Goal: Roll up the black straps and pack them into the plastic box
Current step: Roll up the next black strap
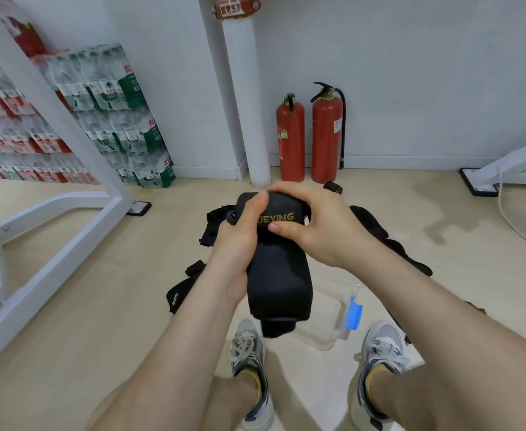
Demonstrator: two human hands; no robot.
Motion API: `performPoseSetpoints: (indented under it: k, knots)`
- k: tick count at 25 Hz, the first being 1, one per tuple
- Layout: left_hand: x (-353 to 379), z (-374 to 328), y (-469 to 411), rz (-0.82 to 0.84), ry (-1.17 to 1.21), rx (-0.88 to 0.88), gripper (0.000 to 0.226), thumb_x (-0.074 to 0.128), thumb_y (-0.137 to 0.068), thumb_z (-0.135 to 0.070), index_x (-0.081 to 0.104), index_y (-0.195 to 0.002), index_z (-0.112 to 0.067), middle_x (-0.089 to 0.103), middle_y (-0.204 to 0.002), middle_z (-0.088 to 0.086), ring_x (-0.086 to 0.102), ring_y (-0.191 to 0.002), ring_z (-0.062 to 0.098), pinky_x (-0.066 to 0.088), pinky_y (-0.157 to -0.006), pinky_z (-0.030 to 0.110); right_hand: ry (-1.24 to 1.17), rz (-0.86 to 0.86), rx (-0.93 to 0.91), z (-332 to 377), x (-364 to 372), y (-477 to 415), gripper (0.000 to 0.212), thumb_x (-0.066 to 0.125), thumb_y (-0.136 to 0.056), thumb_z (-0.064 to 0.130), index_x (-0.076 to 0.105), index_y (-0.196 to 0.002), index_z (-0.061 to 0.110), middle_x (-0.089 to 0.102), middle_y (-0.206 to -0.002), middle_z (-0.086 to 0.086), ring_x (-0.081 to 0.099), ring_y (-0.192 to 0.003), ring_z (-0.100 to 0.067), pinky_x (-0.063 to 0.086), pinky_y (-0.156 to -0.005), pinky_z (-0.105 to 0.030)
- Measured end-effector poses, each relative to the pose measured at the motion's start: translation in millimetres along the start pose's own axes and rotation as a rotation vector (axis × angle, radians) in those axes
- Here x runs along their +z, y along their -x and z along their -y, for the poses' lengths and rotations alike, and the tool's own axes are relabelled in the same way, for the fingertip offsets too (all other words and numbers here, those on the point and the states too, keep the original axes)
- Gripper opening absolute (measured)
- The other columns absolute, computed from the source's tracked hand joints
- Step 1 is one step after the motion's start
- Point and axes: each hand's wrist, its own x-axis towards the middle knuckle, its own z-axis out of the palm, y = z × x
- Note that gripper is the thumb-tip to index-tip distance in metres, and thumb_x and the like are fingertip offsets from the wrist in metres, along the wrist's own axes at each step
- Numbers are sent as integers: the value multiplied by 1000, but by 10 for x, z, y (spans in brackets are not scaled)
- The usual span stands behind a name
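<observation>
Gripping thick, padded black strap.

The strap is plain black with yellow-green lettering, and the plastic box is clear with a bright blue latch. The floor is pale beige, the 2 fire extinguishers red, the frame white. The shoes are grey and white with white laces, over yellow socks.

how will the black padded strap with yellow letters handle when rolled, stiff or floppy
Probably semi-stiff: the black padded strap with yellow letters hangs as a broad slab, not limp. Likely springs open if released, since the left hand and right hand both grip its curled top.
</observation>
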Motion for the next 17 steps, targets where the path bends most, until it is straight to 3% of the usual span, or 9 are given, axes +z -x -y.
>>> performPoseSetpoints:
  k: [2, 4, 7, 9, 11, 13, 17]
  knots:
    - [-25, -34, 18, 54, 20, 39, 35, 71, -87, -36, 71, -106, -7, 74, -103, 22, 72, -95, 39, 57, -86, 57, -125, 73, 5, -18, -71, -3, 44, 77, -85, 20, 60, -125, 26, 68, -109, 11, 63, -98, -2, 53, -83, -21]
    - [-70, -55, 47, 175, -10, 105, 30, 68, -88, -29, 71, -106, -6, 74, -102, 19, 71, -96, 35, 58, -85, 49, -428, 272, 175, -31, -222, 11, 43, 75, -86, 24, 60, -126, 28, 70, -109, 4, 68, -93, -5, 54, -70, -22]
    - [-126, -64, 41, 314, -97, 182, 39, 74, -84, -22, 67, -116, -1, 73, -104, 17, 71, -98, 31, 58, -84, 41, -739, 428, 399, -78, -321, 41, 32, 68, -87, 39, 70, -115, 25, 70, -107, -12, 66, -91, -29, 58, -72, -33]
    - [-144, -55, 13, 336, -143, 200, 46, 75, -82, -23, 64, -121, -3, 71, -112, 19, 69, -104, 33, 58, -85, 42, -826, 408, 442, -109, -314, 29, 29, 71, -85, 31, 73, -110, 17, 69, -99, -14, 65, -81, -29, 59, -68, -32]
    - [-142, -21, -28, 308, -163, 226, 47, 74, -80, -25, 63, -124, -13, 69, -119, 16, 68, -109, 31, 57, -87, 42, -846, 377, 444, -120, -306, 13, 38, 72, -79, 24, 71, -115, 13, 72, -104, -15, 70, -89, -30, 61, -71, -35]
    - [-136, 27, -82, 239, -182, 261, 52, 75, -78, -28, 61, -127, -24, 68, -123, 9, 67, -112, 25, 56, -93, 41, -756, 272, 432, -122, -271, -1, 43, 76, -78, 22, 69, -120, 13, 73, -105, -14, 72, -91, -25, 58, -64, -30]
    - [-146, 64, -153, 189, -187, 193, 57, 75, -78, -23, 58, -131, -12, 70, -119, 11, 68, -110, 29, 55, -94, 45, -570, 121, 423, -83, -135, -7, 49, 81, -79, 17, 65, -126, 16, 73, -95, -2, 71, -74, -6, 50, -56, -17]
